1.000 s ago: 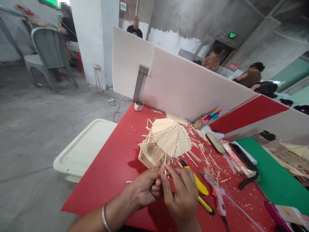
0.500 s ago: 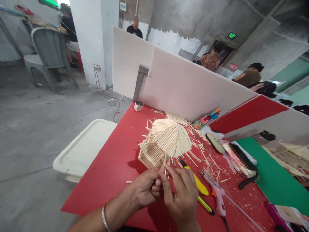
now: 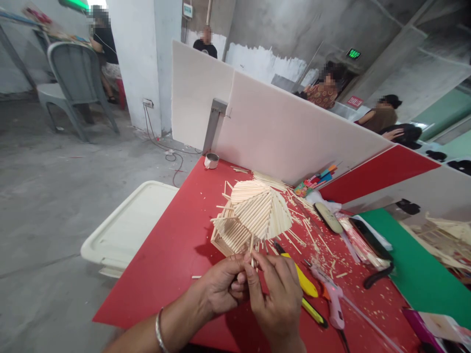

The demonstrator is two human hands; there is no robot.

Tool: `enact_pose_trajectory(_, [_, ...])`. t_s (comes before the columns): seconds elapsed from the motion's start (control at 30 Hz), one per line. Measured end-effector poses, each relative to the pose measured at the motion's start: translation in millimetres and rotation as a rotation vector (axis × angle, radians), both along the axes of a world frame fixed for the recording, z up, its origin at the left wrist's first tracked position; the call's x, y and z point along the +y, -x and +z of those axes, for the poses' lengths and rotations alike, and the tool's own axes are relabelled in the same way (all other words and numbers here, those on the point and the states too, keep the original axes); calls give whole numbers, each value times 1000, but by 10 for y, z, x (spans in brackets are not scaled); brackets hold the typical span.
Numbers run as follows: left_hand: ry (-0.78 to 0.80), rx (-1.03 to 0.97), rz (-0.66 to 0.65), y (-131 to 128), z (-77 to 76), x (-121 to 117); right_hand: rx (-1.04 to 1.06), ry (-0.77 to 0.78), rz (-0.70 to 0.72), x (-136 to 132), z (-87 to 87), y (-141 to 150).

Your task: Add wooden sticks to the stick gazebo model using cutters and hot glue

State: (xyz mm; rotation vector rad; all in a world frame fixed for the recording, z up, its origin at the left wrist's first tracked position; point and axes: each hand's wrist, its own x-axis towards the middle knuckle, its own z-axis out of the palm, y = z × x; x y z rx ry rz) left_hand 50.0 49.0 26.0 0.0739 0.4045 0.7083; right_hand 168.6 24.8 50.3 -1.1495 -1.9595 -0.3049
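Observation:
A small model built of thin wooden sticks, with a fanned, many-sided roof, stands on the red tabletop. At its near edge, my left hand and my right hand meet, fingertips pinched together on a short wooden stick. The stick points up toward the roof's lower edge; whether it touches the model I cannot tell. Right of my right hand lie a yellow-handled tool, a yellow box cutter and a pink hot glue gun.
Loose sticks and scraps litter the table's right side. Beyond are a metal cup, a container of markers, a dark phone and a white partition. A white lidded bin stands left of the table. Several people are farther off.
Both hands keep the same pinch on the stick, with no visible shift. Behind the partition, the person in the patterned top has moved slightly.

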Motion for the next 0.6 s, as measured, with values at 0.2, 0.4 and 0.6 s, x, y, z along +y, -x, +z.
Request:
enact_pose_trajectory(0.2, [-10,-3,-6,0,-5,-1,-1,-8,-8,-6,11,5])
enact_pose_trajectory(0.4, [-18,-8,-10,2,-2,-3,2,-1,4,-9,-7,-4])
enact_pose_trajectory(0.6, [-9,-12,4,-1,7,-6,10,11,8,-9,-16,-7])
